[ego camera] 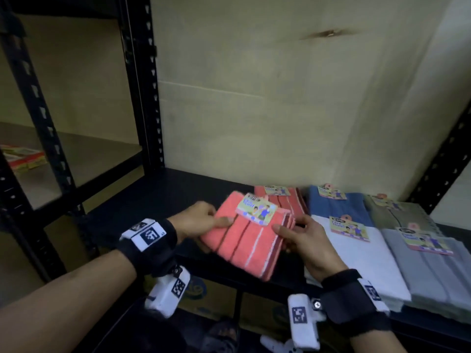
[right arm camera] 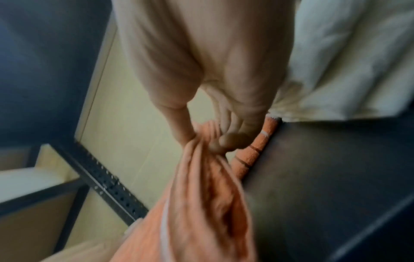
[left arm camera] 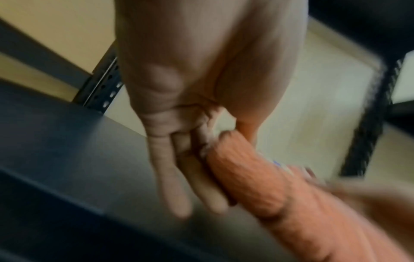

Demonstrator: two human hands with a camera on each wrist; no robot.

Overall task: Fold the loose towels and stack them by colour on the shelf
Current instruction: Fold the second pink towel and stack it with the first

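A folded coral towel [ego camera: 244, 240] with stripes and a paper label is held just above the black shelf [ego camera: 153, 200]. My left hand [ego camera: 204, 220] grips its left edge, thumb on top and fingers underneath [left arm camera: 174, 177]. My right hand [ego camera: 295, 233] pinches its right edge, thumb over the folds [right arm camera: 179, 127]. The towel [left arm camera: 257, 186] shows orange in both wrist views [right arm camera: 201, 203]. Behind it lies another folded coral towel [ego camera: 280, 197] flat on the shelf.
To the right lie a blue towel [ego camera: 339, 205], a white one [ego camera: 364, 256], a green one [ego camera: 397, 212] and a grey one [ego camera: 433, 271], each labelled. A black upright post [ego camera: 142, 85] stands left. Cartons sit below the shelf.
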